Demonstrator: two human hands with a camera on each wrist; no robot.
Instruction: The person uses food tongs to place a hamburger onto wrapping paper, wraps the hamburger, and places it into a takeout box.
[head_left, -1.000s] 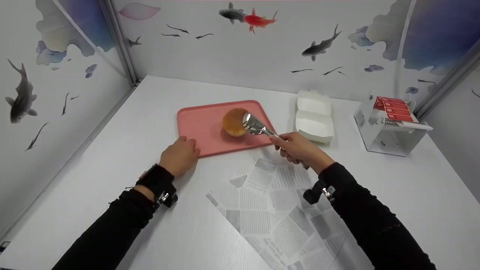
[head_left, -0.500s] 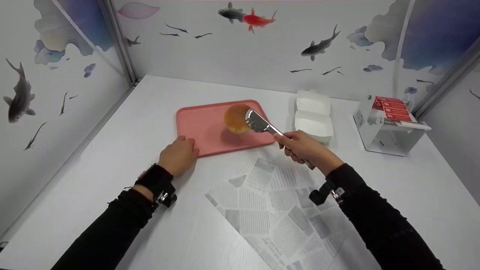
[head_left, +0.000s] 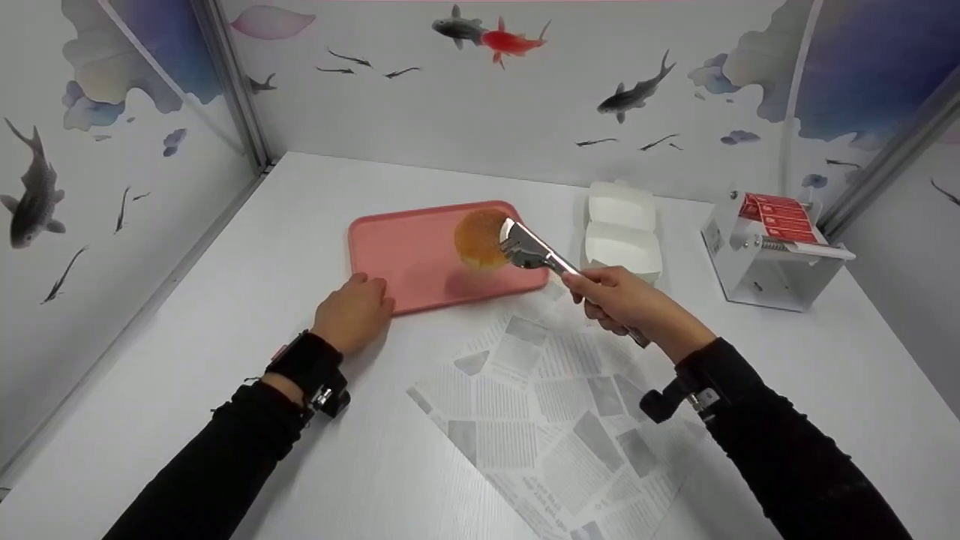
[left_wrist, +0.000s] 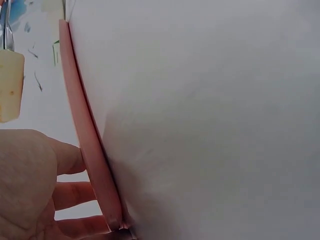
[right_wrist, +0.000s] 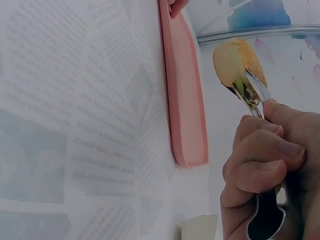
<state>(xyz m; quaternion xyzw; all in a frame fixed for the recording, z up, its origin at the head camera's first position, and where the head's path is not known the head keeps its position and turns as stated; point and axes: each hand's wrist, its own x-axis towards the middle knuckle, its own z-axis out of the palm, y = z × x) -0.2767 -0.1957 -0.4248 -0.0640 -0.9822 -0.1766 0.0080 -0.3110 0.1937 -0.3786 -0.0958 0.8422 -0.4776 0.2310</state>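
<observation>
My right hand [head_left: 626, 300] grips metal food tongs [head_left: 555, 259], whose pronged end clasps a golden-brown hamburger [head_left: 476, 240]. The hamburger is tilted and hangs above the pink tray [head_left: 397, 262], its shadow falling on the tray below. In the right wrist view, bits of green show between the tong tips at the hamburger's [right_wrist: 232, 62] side, and my fingers curl round the tong handle [right_wrist: 267, 215]. My left hand [head_left: 352, 315] holds the tray's near left corner; the left wrist view shows thumb and fingers [left_wrist: 75, 195] at its rim, fingertips partly hidden.
Printed newspaper-style sheet [head_left: 517, 420] lies in front of the tray, under the right forearm. An opened white takeaway box [head_left: 622, 251] stands right of the tray. Farther right is a white dispenser [head_left: 765, 270] with a red label roll [head_left: 780, 217]. Printed wall panels enclose the table.
The right hand has raised the tongs and hamburger off the tray and drawn them slightly to the right. The left hand stays at the tray's corner.
</observation>
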